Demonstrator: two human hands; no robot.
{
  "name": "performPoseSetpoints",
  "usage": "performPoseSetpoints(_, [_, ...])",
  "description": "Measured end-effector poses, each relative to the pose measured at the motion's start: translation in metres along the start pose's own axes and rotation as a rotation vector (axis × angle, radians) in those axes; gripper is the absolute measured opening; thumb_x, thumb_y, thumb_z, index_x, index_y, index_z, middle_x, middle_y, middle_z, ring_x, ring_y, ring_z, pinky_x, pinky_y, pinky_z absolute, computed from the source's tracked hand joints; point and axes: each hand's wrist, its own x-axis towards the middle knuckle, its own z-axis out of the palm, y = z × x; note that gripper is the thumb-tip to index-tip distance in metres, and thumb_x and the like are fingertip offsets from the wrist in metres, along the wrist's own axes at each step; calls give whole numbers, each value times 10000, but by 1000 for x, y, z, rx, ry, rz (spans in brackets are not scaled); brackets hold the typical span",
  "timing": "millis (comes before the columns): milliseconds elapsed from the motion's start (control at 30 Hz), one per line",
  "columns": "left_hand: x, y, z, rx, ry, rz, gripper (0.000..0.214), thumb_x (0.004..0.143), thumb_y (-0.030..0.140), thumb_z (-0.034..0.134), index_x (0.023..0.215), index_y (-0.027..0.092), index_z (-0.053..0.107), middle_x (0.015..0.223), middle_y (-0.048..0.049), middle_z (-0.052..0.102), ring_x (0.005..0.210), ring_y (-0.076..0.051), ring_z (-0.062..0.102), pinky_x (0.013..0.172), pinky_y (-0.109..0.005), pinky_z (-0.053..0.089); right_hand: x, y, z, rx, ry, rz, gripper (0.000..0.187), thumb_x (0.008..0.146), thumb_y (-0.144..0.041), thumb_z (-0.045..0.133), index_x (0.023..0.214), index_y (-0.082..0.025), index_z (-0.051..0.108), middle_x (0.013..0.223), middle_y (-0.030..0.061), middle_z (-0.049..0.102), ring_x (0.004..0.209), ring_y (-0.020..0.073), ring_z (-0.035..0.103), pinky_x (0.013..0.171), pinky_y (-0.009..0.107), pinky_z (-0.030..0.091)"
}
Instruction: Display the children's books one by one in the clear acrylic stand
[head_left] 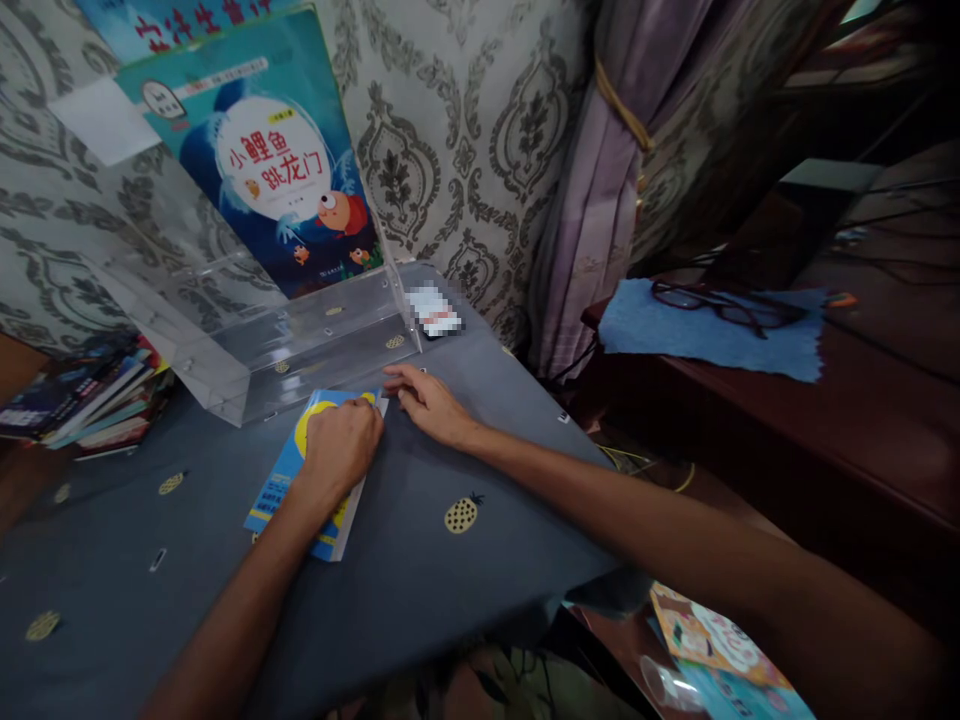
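We worked at a grey-covered table [517, 490], where a clear stand [221, 388] held a picture book [259, 190]. In front of the stand lay a smaller blue-and-yellow book [279, 485]. Our left hand [345, 440] rested curled over it; we couldn't tell whether it gripped. Our right hand [435, 408] sat just beside, fingers loosely spread.

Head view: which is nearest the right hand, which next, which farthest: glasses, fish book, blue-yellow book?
1. Blue-yellow book: just left of the right hand.
2. Fish book: farther back, standing up.
3. Glasses: right, on blue cloth.
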Motion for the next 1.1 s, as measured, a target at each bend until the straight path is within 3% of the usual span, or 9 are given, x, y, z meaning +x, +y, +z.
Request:
performPoseSetpoints(333, [0,-5,-1,40,13,40,413,987,205,342,946,135,747,907,-183,743,878,-323,730,693,-387,524,-2,-5,-3,-69,8,5,452,880,-36,441,1290,-206,526,1155,80,725,949,176,685,895,370,536])
performPoseSetpoints(600, [-1,4,3,51,-14,-5,439,1008,262,306,1026,83,706,989,-200,740,899,-338,730,697,-388,529,-6,-7,-3,-117,36,-102,454,886,-26,441,1303,-180,534,1092,72,734,987,181,663,919,360,497])
performPoseSetpoints(833, [-2,5,6,4,13,-9,444,1020,333,329,1057,68,683,1024,-209,728,910,-356,724,718,-433,545,-10,-10,-1,-346,-74,-162,441,896,-19,463,1300,-165,564,1077,91,725,1027,210,636,950,394,481])
performPoseSetpoints(967, [-13,-21,8,-117,19,73,407,1007,412,427,1112,117,686,1097,-184,727,1000,-335,710,790,-425,557,-12,-11,-2,-405,-103,-174,432,891,-24,472,1292,-147,574,1082,101,734,1048,225,642,939,400,497])
performPoseSetpoints(1100, [-46,-72,27,-309,8,372,575,942,596,506,1396,244,548,1489,-119,527,1331,-305,537,1015,-442,504,-13,-10,-3,-388,-120,-185,446,895,-22,470,1315,-148,553,1106,101,742,1050,220,667,929,390,511])
